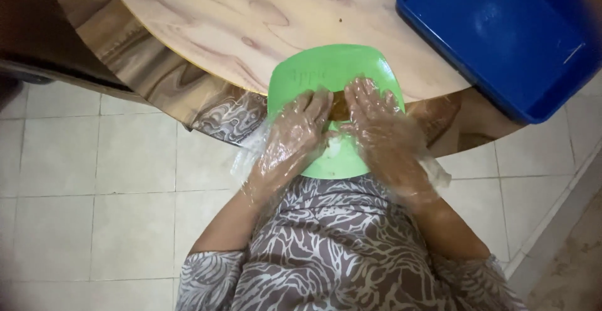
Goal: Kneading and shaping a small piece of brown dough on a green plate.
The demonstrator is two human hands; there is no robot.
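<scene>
The left hand (pixel 295 132), in a clear plastic glove, lies at seven o'clock on the green cutting board (pixel 332 73), fingers curled onto a small brown food piece (pixel 339 106) at board centre. The right hand (pixel 379 123), gloved too, presses it from four o'clock. A blue tray (pixel 501 35) sits at two o'clock on the round wooden table (pixel 251 22).
</scene>
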